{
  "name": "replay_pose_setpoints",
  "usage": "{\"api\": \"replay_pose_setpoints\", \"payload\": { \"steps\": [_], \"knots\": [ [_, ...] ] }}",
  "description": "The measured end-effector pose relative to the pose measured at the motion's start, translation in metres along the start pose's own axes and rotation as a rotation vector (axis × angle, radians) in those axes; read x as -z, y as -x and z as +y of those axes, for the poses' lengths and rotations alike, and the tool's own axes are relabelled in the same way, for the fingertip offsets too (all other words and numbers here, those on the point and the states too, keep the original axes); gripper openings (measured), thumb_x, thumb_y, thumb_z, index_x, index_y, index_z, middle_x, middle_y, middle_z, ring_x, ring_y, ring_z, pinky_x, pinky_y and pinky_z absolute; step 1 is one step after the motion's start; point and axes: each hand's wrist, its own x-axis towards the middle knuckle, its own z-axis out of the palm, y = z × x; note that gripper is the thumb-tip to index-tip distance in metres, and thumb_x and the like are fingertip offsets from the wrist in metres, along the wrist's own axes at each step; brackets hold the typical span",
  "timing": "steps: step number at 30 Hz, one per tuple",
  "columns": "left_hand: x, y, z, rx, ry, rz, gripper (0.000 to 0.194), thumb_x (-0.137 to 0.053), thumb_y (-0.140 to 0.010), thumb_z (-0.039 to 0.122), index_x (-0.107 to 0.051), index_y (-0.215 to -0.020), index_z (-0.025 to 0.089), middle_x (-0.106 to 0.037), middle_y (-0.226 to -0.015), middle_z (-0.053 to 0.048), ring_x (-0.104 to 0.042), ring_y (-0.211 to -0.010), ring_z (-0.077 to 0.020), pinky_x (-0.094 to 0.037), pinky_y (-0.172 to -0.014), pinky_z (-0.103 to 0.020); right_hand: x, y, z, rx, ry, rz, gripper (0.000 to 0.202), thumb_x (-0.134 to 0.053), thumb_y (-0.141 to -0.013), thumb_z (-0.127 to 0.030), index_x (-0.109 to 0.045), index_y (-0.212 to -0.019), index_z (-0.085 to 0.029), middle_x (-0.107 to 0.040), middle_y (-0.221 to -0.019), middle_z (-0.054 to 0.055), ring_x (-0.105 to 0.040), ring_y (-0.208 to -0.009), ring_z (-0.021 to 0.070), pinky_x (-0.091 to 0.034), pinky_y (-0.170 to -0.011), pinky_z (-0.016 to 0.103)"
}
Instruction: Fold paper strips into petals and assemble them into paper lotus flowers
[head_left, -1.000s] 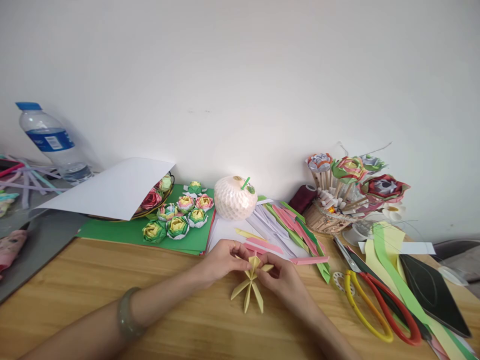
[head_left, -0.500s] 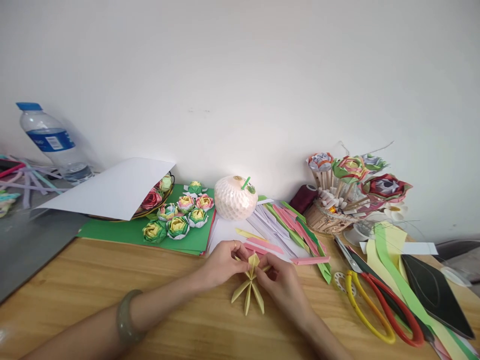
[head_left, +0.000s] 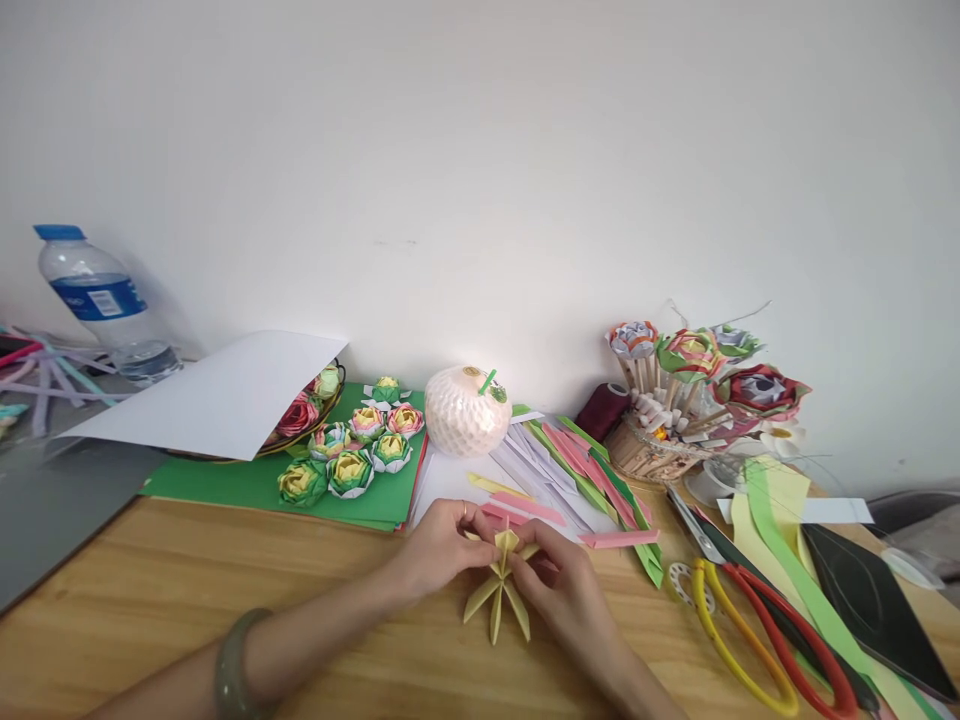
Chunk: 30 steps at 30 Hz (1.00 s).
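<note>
Low in the middle of the head view, a pale yellow folded-paper piece (head_left: 496,600) spreads its narrow arms like a star, several of them pointing down. My left hand (head_left: 446,548), with a ring on one finger, pinches its upper left part. On the right side my right hand (head_left: 556,575) grips it between thumb and fingers. Both sets of fingertips are close together near the piece's centre and hide some of its upper folds. A bracelet (head_left: 238,665) circles my left forearm.
Behind my hands lie folded paper strips (head_left: 574,462) and a white textured ball (head_left: 466,415). Paper flowers (head_left: 350,472) sit on green sheets at the left, near a bottle (head_left: 105,300). Scissors (head_left: 780,630) and a flower basket (head_left: 652,450) are at the right.
The view has tilted slightly, so the background objects appear a little lower. Both hands stay on the yellow piece, with only slight shifts of the fingers.
</note>
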Motion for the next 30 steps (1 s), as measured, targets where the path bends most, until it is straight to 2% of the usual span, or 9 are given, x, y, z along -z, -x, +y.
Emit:
{"api": "replay_pose_setpoints", "payload": {
  "steps": [5, 11, 17, 20, 22, 23, 25, 28, 30],
  "knots": [
    [-0.007, 0.011, 0.002, -0.182, -0.117, 0.048, 0.012, -0.060, -0.070, 0.023, -0.053, -0.064, 0.016, -0.058, -0.064, 0.000, -0.053, -0.061, -0.0130, -0.041, -0.059, -0.024, -0.001, 0.004, -0.001, 0.193, 0.102, 0.115, 0.018, -0.050, -0.085, -0.027, -0.052, -0.069, -0.019, -0.059, -0.069, 0.003, -0.056, -0.061, 0.0138, -0.045, -0.055, 0.023],
    [-0.014, 0.021, 0.002, -0.380, -0.212, 0.149, 0.005, -0.056, -0.073, 0.016, -0.056, -0.069, 0.018, -0.063, -0.072, -0.003, -0.058, -0.073, -0.0161, -0.045, -0.071, -0.027, 0.004, 0.010, -0.002, 0.534, 0.268, 0.238, 0.013, -0.048, -0.081, -0.009, -0.053, -0.084, -0.021, -0.059, -0.089, 0.007, -0.061, -0.079, 0.0168, -0.050, -0.067, 0.028],
    [-0.014, 0.028, 0.004, -0.791, -0.271, 0.196, 0.016, -0.052, -0.074, 0.005, -0.054, -0.069, 0.020, -0.060, -0.071, -0.002, -0.060, -0.069, -0.0136, -0.046, -0.066, -0.026, 0.008, 0.016, -0.002, 0.667, 0.430, 0.328, 0.026, -0.049, -0.077, -0.003, -0.055, -0.093, -0.022, -0.059, -0.098, 0.009, -0.061, -0.083, 0.0175, -0.050, -0.066, 0.028],
    [-0.011, 0.028, 0.006, -0.922, -0.384, 0.228, 0.019, -0.052, -0.073, 0.002, -0.055, -0.071, 0.021, -0.058, -0.070, -0.002, -0.059, -0.069, -0.0137, -0.046, -0.065, -0.026, 0.007, 0.017, -0.007, 0.640, 0.425, 0.400, 0.029, -0.049, -0.078, -0.005, -0.055, -0.100, -0.022, -0.055, -0.104, 0.010, -0.057, -0.091, 0.0200, -0.049, -0.072, 0.031],
    [-0.009, 0.027, 0.007, -0.991, -0.483, 0.255, 0.020, -0.053, -0.073, 0.001, -0.055, -0.073, 0.021, -0.058, -0.069, -0.002, -0.057, -0.068, -0.0138, -0.046, -0.063, -0.026, 0.007, 0.017, -0.012, 0.557, 0.329, 0.421, 0.019, -0.048, -0.081, -0.010, -0.055, -0.095, -0.022, -0.055, -0.094, 0.008, -0.056, -0.087, 0.0194, -0.047, -0.069, 0.030],
    [-0.008, 0.026, 0.006, -1.026, -0.534, 0.268, 0.021, -0.053, -0.072, 0.000, -0.055, -0.075, 0.021, -0.058, -0.069, -0.002, -0.057, -0.068, -0.0139, -0.046, -0.063, -0.026, 0.008, 0.017, -0.015, 0.500, 0.255, 0.406, 0.012, -0.046, -0.084, -0.013, -0.054, -0.087, -0.021, -0.054, -0.085, 0.006, -0.055, -0.080, 0.0180, -0.046, -0.065, 0.029],
    [-0.007, 0.025, 0.005, -1.090, -0.633, 0.311, 0.022, -0.054, -0.071, 0.000, -0.054, -0.076, 0.021, -0.059, -0.068, -0.003, -0.056, -0.068, -0.0141, -0.047, -0.062, -0.026, 0.010, 0.017, -0.021, 0.383, 0.127, 0.347, 0.015, -0.043, -0.087, -0.020, -0.050, -0.075, -0.021, -0.050, -0.072, 0.002, -0.051, -0.067, 0.0155, -0.042, -0.056, 0.026],
    [-0.006, 0.022, 0.003, -1.119, -0.772, 0.413, 0.021, -0.054, -0.071, 0.000, -0.053, -0.073, 0.020, -0.058, -0.064, -0.002, -0.052, -0.065, -0.0139, -0.047, -0.060, -0.025, 0.011, 0.017, -0.024, 0.255, 0.057, 0.335, 0.018, -0.045, -0.088, -0.028, -0.050, -0.073, -0.021, -0.049, -0.072, 0.001, -0.048, -0.066, 0.0151, -0.039, -0.056, 0.025],
    [-0.005, 0.020, 0.002, -1.114, -0.844, 0.460, 0.020, -0.054, -0.071, 0.000, -0.053, -0.071, 0.020, -0.057, -0.062, -0.002, -0.051, -0.064, -0.0136, -0.046, -0.058, -0.024, 0.010, 0.016, -0.025, 0.166, 0.000, 0.260, 0.020, -0.046, -0.087, -0.034, -0.052, -0.074, -0.020, -0.050, -0.071, 0.001, -0.047, -0.066, 0.0148, -0.038, -0.056, 0.024]
  ]
}}
